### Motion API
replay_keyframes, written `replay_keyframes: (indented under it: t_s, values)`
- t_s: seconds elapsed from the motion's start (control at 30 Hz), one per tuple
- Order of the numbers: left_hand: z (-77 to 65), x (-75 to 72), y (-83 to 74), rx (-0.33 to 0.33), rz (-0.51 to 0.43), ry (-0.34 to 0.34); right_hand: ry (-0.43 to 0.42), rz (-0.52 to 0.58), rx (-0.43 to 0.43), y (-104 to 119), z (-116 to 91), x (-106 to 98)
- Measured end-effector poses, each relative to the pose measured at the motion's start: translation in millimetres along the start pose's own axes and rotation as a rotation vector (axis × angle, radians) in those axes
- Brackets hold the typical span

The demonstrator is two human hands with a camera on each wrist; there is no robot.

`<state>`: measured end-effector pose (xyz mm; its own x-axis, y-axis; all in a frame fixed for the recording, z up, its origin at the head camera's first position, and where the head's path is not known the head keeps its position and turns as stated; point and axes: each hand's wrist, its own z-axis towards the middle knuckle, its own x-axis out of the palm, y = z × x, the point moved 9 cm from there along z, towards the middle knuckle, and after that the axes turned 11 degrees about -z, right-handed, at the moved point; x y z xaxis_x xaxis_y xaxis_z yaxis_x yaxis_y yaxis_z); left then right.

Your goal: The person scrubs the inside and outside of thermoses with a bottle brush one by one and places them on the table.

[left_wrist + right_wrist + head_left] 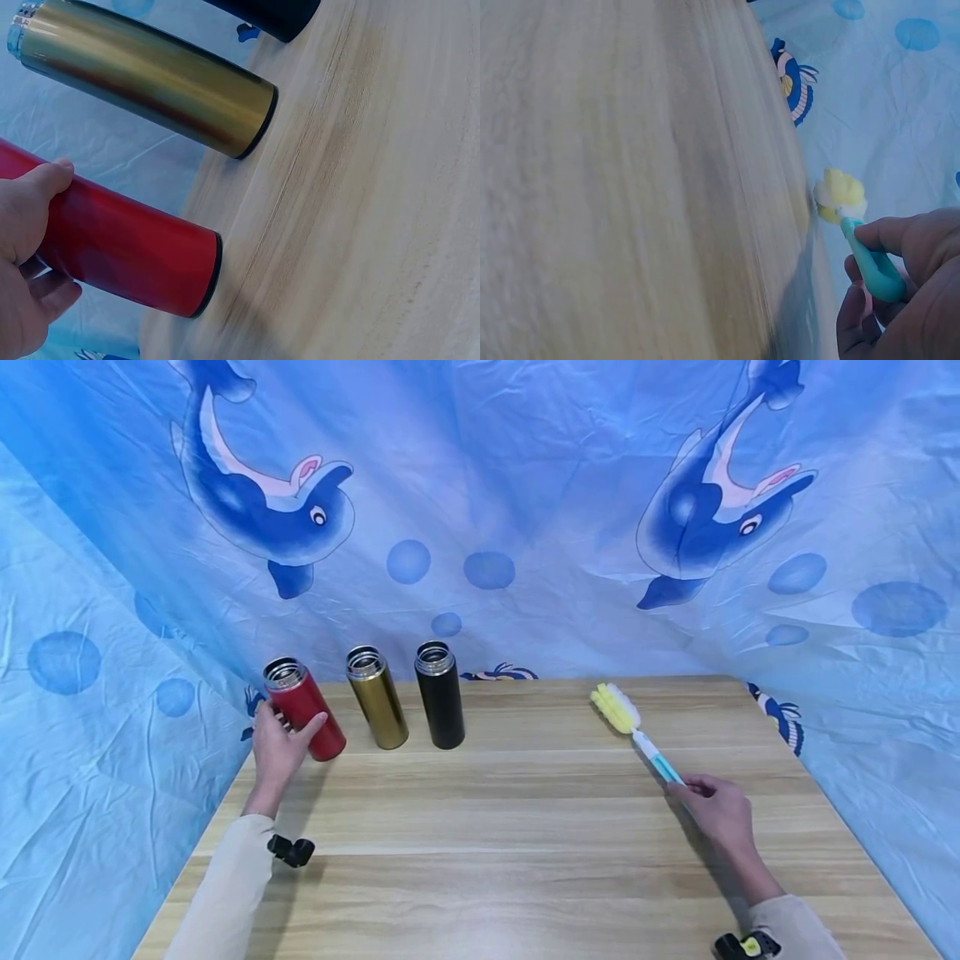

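Observation:
At the table's left end my left hand [279, 745] holds a red lidless vacuum flask [306, 708]. In the left wrist view the thumb [54, 177] lies on its near side, and the fingers go round behind. To its right stand a gold flask [377, 697] and a black flask [440, 697], both upright with open mouths. On the right side my right hand [716, 810] grips a bottle brush by its turquoise handle [870, 262]. The yellow and white sponge head [617, 708] points away toward the back of the table.
The wood-grain table [510, 835] spreads beneath both hands. A blue curtain with printed dolphins [487, 485] hangs behind the table and at both sides, close to its back edge. Each wrist wears a black strapped device, one on the left sleeve [225, 885].

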<state>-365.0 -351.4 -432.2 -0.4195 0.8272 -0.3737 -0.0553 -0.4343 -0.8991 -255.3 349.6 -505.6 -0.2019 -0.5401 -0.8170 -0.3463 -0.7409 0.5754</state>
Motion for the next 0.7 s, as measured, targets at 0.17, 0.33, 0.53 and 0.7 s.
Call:
replay_keyframes:
  t_s: [0.17,0.33,0.53,0.7]
  values:
    - [-4.6,-2.5,-0.7,0.006,-0.021,0.000,-0.013,0.025,-0.003,0,-1,-7]
    - [-10.1,-7.2,-7.3,0.035,-0.030,-0.010,-0.071,0.060,-0.029,3,-3,-16]
    - [-21.9,-15.3,-18.4,0.042,-0.052,-0.010,-0.161,0.133,-0.016,7,-4,-33]
    - [-31.2,-19.6,-28.5,0.062,-0.042,-0.005,-0.204,0.229,0.045,8,-7,-42]
